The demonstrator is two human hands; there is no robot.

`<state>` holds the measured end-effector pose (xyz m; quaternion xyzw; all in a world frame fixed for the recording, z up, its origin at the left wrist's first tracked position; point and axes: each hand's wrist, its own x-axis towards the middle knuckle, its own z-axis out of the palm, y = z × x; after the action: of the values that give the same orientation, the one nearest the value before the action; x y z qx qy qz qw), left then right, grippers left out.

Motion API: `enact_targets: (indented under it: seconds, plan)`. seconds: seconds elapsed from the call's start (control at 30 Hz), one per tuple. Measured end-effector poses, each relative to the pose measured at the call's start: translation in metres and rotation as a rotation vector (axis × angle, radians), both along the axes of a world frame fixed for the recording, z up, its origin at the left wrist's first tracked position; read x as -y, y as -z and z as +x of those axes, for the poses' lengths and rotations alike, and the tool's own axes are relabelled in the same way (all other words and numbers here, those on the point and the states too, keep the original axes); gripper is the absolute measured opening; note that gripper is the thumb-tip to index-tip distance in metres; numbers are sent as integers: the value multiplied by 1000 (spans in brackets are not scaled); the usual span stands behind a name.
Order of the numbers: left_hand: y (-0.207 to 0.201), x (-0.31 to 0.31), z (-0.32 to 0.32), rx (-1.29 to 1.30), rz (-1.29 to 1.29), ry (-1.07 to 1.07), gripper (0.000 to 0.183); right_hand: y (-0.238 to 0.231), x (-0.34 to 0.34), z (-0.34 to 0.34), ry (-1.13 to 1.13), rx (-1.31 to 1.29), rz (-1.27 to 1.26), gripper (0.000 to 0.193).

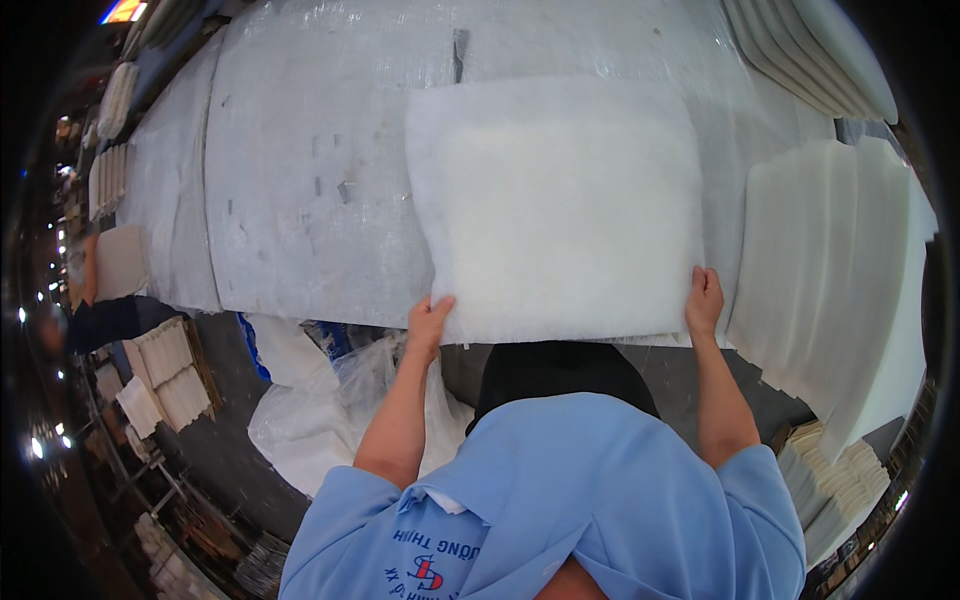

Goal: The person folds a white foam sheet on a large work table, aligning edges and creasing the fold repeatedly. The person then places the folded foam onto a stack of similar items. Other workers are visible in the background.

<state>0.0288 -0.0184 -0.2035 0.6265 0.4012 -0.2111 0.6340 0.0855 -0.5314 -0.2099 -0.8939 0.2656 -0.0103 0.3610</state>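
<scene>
In front of me a square, fluffy white cushion pad [570,230] lies flat on the plastic-covered table [310,190]. Thin, translucent wadding sticks out past its thicker, creamier middle, mostly along the far and left sides. My left hand [430,327] is closed on the pad's near left corner, thumb on top. At the near right side my right hand [705,298] is closed around the edge, fingers curled. Both hands' fingertips are partly hidden by the pad.
White foam sheets [830,270] stand in a row at the right, with more foam slabs [810,60] at the far right. Clear plastic bags [350,400] of white material sit below the table's front edge. Another person's dark sleeve [125,322] shows at the left, near stacked foam pieces [165,370].
</scene>
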Motion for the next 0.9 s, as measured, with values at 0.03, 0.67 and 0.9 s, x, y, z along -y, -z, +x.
enact_targets:
  seconds: [0.03, 0.67, 0.9]
  plan:
    - [1, 1, 3, 17, 6, -9, 29, 2, -1, 2, 1, 1, 9, 32]
    - [27, 18, 84, 227, 330, 22, 36, -2, -2, 39, -55, -115, 38, 43]
    - [39, 21, 95, 357, 545, 47, 38, 16, -1, 37, 33, -14, -21, 39]
